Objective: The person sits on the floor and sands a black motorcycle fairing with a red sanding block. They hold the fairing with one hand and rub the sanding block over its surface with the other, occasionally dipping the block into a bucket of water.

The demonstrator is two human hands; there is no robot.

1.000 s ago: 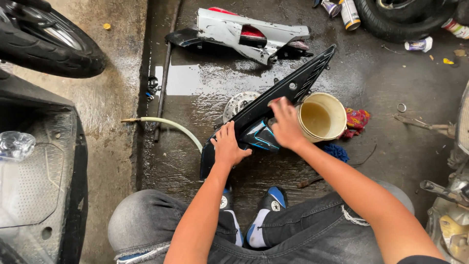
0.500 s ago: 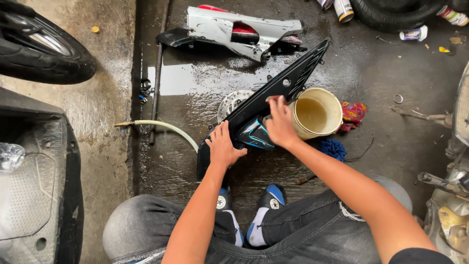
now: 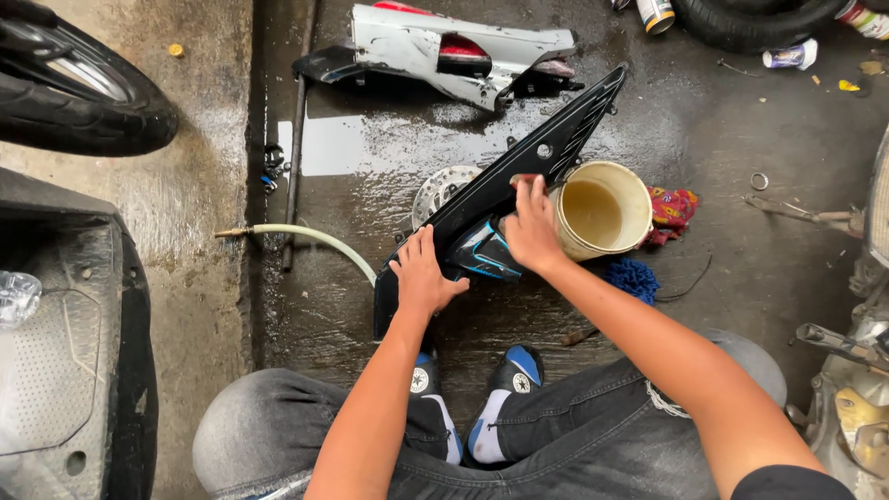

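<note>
Glossy black plastic panel (image 3: 500,199), matt cream plastic bucket (image 3: 607,211), wet rough concrete floor (image 3: 741,167)
</note>
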